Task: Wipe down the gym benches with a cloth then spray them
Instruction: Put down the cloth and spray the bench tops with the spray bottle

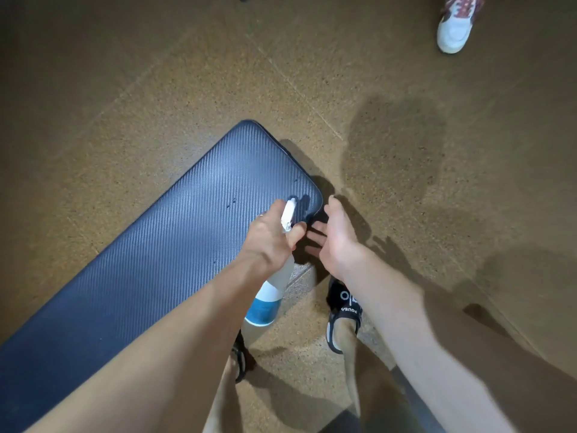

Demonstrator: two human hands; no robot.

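Speckled brown rubber gym floor (pixel 162 89) fills the view, with 1 dark textured bench pad (pixel 175 232) running diagonally from lower left to its rounded end near centre.

Spray bottle (pixel 268 295) is the active item: white nozzle (pixel 288 212) aimed down over the bench's near end corner, clear body with a blue-and-white label hanging below the hand, off the pad's edge. Left hand (pixel 270 237) is wrapped around the bottle neck, fingers curled on the trigger area; whether the trigger is pulled I cannot tell. A few dark droplets and a small wet patch sit on the pad by the nozzle, so judged stage is spraying, this end only; the rest of the pad looks dry.

Right hand (pixel 335 237) is just beside the bottle, off the bench's end corner, palm turned inward, fingers spread and holding nothing. No cloth visible anywhere.

Doing this step well, as a judgement: keep the nozzle tilted onto the pad, not past the edge, since the corner is close and overspray would land on the floor. Work from this end along the pad toward lower left in overlapping bursts for even cover. Keep the free hand out of the spray line.

Outward: person's 2 feet in black sandals (pixel 343 307) stand below the hands; another person's white-and-red sneaker (pixel 454 26) is at top right, well apart. Dark shadow patches lie on the floor to the right.
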